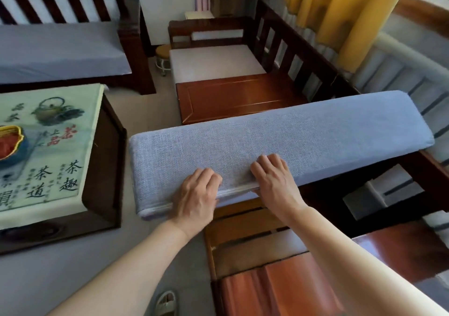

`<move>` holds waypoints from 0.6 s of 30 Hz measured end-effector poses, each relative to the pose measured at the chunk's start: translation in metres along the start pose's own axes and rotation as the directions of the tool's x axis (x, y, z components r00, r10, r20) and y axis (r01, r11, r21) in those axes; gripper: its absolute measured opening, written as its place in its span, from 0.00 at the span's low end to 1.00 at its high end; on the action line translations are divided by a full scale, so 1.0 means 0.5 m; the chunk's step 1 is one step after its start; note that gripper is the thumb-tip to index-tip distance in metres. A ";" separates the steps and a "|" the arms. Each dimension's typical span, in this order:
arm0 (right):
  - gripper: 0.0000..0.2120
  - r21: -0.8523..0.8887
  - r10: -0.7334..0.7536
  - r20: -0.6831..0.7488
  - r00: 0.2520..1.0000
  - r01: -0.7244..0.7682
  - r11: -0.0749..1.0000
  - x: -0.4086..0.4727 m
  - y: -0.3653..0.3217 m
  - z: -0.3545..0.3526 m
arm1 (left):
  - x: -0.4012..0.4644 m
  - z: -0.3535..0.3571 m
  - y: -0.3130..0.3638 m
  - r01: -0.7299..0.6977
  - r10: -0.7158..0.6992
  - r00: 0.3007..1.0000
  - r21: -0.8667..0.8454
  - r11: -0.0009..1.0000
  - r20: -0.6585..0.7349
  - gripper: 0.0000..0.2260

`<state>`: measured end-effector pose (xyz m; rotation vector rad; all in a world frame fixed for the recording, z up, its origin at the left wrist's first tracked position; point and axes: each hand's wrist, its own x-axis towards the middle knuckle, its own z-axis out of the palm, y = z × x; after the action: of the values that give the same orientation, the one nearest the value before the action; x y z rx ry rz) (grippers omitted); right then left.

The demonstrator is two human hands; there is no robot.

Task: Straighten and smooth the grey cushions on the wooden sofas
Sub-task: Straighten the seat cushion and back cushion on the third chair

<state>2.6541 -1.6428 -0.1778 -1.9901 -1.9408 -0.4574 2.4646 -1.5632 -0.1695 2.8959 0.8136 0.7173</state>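
Under both hands point(234, 187), grey cushion point(291, 131)

There is a single view, from a wide-angle camera worn on the person's head, looking forward and steeply down. Both forearms reach in from the bottom edge, so the left hand point(196, 194) and right hand point(274, 182) sit close beneath the lens, on the near edge of a grey cushion point(279, 135) at mid-frame. The wooden sofa point(243, 97) stretches away ahead, a tea table point(107, 160) lies to the left, and yellow curtains point(340, 7) hang at the top right. Straight lines bow near the borders.
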 end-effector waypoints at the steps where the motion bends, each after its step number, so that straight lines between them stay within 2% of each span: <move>1: 0.21 0.016 -0.027 -0.010 1.000 0.027 1.000 -0.016 0.002 -0.001 | -0.008 0.002 0.010 0.023 -0.023 1.000 0.022 0.999 0.001 0.18; 6: 0.03 0.043 -0.106 -0.017 0.994 0.106 0.993 -0.075 -0.015 -0.005 | -0.046 -0.008 0.043 0.095 -0.105 0.988 0.091 0.991 0.116 0.21; 9: 0.05 0.006 -0.118 -0.045 0.992 0.119 0.993 -0.102 -0.033 0.001 | -0.067 -0.011 0.045 0.088 -0.111 0.984 0.158 0.983 0.141 0.23; 10: 0.08 -0.006 -0.061 -0.047 0.997 0.061 0.998 -0.111 -0.032 0.007 | -0.073 -0.007 0.042 0.075 -0.099 0.987 0.186 0.980 0.128 0.25; 12: 0.22 -0.057 0.109 0.001 0.994 -0.108 0.992 -0.125 -0.017 0.020 | -0.078 0.012 0.030 0.042 -0.073 0.989 0.228 0.973 0.128 0.32; 15: 0.47 -0.155 0.240 0.141 0.961 -0.218 0.964 -0.129 0.003 0.034 | -0.057 0.036 0.028 -0.009 -0.066 0.960 0.266 0.964 0.273 0.49; 16: 0.51 -0.158 0.245 0.157 0.957 -0.220 0.963 -0.127 0.004 0.040 | -0.048 0.043 0.030 -0.015 -0.075 0.947 0.276 0.961 0.313 0.52; 18: 0.52 -0.143 0.216 0.139 0.966 -0.196 0.970 -0.124 0.006 0.056 | -0.033 0.069 0.027 -0.026 -0.074 0.933 0.270 0.962 0.351 0.55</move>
<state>2.6556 -1.6862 -0.2303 -2.3435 -1.8026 -0.3931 2.4739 -1.5804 -0.2049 3.1024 0.9591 0.0620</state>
